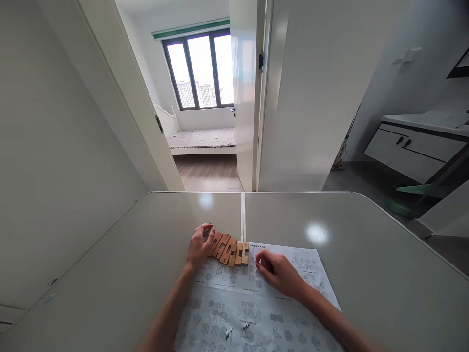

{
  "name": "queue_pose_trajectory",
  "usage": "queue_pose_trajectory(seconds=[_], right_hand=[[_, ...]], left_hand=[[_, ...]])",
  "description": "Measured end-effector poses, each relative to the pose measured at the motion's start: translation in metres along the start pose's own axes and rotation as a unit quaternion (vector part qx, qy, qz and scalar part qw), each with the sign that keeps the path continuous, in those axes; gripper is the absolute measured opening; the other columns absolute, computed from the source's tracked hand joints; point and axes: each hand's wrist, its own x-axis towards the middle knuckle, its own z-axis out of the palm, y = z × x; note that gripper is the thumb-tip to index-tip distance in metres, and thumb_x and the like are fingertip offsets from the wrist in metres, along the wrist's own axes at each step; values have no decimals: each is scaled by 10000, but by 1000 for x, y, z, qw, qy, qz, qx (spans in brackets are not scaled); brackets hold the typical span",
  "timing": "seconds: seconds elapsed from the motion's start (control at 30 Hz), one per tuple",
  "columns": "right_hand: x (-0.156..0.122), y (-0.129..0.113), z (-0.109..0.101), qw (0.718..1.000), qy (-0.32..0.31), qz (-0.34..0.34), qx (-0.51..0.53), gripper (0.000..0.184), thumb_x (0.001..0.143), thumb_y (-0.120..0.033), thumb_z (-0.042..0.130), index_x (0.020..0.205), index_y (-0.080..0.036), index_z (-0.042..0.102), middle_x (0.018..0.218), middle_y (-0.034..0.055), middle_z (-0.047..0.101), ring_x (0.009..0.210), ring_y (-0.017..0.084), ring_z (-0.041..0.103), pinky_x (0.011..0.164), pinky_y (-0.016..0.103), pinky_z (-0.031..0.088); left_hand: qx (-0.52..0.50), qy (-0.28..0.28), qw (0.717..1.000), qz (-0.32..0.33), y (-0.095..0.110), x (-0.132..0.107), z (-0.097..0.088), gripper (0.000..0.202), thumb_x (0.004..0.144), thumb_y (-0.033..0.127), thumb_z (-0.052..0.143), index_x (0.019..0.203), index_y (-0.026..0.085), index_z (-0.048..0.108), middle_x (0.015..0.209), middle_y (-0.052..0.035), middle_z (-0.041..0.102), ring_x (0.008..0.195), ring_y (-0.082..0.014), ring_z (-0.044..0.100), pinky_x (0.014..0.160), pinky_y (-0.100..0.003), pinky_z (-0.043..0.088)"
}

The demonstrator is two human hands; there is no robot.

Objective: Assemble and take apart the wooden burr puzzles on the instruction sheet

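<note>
Several notched wooden puzzle blocks [223,246] lie side by side in a slanting row, some marked with numbers. Those on the left are redder; the lighter blocks [239,254] are at the right end. At the left end, my left hand [200,247] has its thumb and fingers curved but apart, the thumb against or just beside the outermost block; I cannot tell which. My right hand [280,274] rests on a printed instruction sheet [220,318], right of the row and apart from it. Its fingers are curled in towards the thumb, with nothing visible in them.
The sheet, with creases and small torn spots, spreads over the front of a pale glossy table [120,274]. A seam [243,215] runs down the tabletop. Beyond the far edge are an open door [245,98] and a bed [205,138]; a white cabinet [410,142] stands at right.
</note>
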Motion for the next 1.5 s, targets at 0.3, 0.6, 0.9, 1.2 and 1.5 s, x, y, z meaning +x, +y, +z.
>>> queue_pose_trajectory(seconds=[0.3, 0.6, 0.9, 1.2, 1.5], right_hand=[[1, -2, -8, 983, 29, 71, 169, 408, 955, -578, 560, 833, -191, 604, 589, -69, 442, 543, 125, 380, 525, 258, 310], [3, 0, -13, 955, 51, 117, 268, 515, 896, -641, 612, 667, -246, 373, 546, -90, 337, 522, 104, 264, 509, 256, 216], [5, 11, -10, 969, 57, 83, 227, 571, 883, -538, 633, 620, -257, 210, 616, -74, 207, 584, 118, 184, 549, 277, 193], [6, 17, -8, 967, 58, 79, 236, 543, 885, -481, 643, 629, -257, 219, 617, -70, 215, 586, 122, 185, 548, 283, 185], [5, 21, -5, 966, 58, 81, 240, 500, 878, -434, 635, 633, -258, 236, 619, -72, 232, 589, 123, 201, 549, 279, 190]], left_hand=[[-3, -14, 1000, 1, 0, 5, -12, 453, 899, 559, 565, 1127, 205, 732, 1080, -93, 767, 994, -263, 722, 882, -371, 574], [-49, 13, 998, -40, 1, 4, -10, 445, 905, 582, 569, 1056, 199, 738, 941, -67, 770, 859, -240, 703, 741, -326, 549], [-35, -8, 999, -29, 6, 4, -12, 419, 894, 551, 578, 1054, 190, 719, 1008, -82, 767, 931, -254, 710, 809, -348, 561], [15, 0, 1000, 11, 5, 4, -10, 380, 893, 508, 563, 1040, 196, 722, 1021, -86, 767, 921, -242, 724, 811, -351, 585], [54, 8, 997, 47, -4, 6, -7, 303, 907, 429, 542, 1022, 203, 707, 1027, -80, 751, 951, -236, 723, 859, -368, 582]])
